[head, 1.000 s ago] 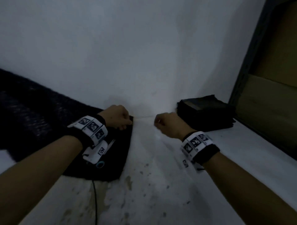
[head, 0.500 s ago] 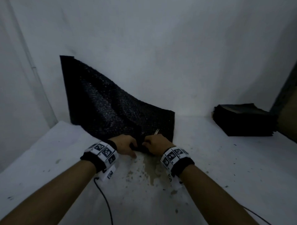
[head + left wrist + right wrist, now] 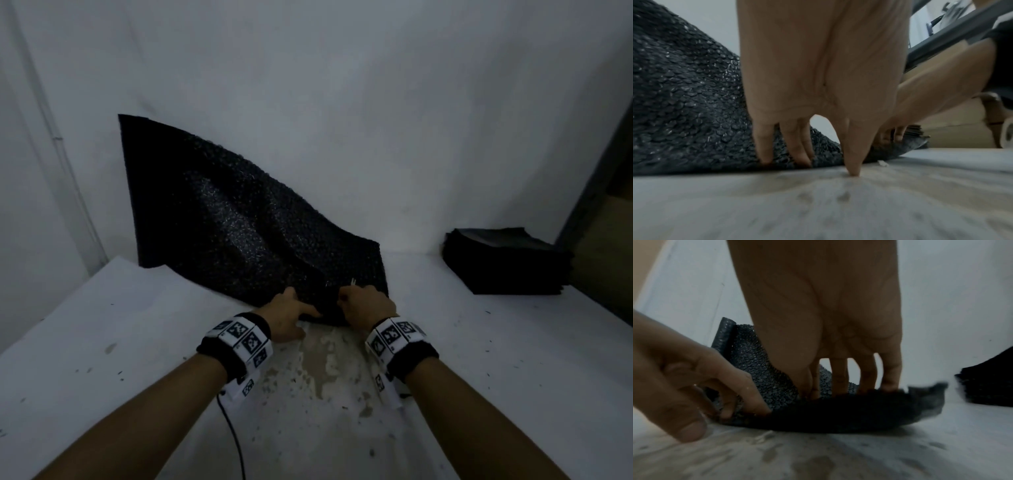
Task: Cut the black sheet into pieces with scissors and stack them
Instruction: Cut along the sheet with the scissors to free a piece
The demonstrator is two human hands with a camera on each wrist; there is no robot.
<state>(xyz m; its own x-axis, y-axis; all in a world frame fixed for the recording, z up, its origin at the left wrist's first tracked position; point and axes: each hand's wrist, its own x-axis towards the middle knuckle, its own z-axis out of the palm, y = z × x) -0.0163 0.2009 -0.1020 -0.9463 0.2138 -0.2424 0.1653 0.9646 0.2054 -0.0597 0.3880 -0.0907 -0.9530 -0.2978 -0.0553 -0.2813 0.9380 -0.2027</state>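
Your hands have come together since a second ago: both now sit on the near edge of the sheet (image 3: pixel 239 233), which runs from your fingertips up against the wall behind. Your left hand (image 3: pixel 286 317) presses it with fingers straight and spread, thumb on the table (image 3: pixel 479 359); your right hand (image 3: pixel 368 306) has fingers down on the edge, grip unclear, a pale tip beyond the knuckles perhaps the scissors (image 3: pixel 352 281). The stack (image 3: pixel 503 260) lies well right of your right fingers, so I judge the next cut is about to start.
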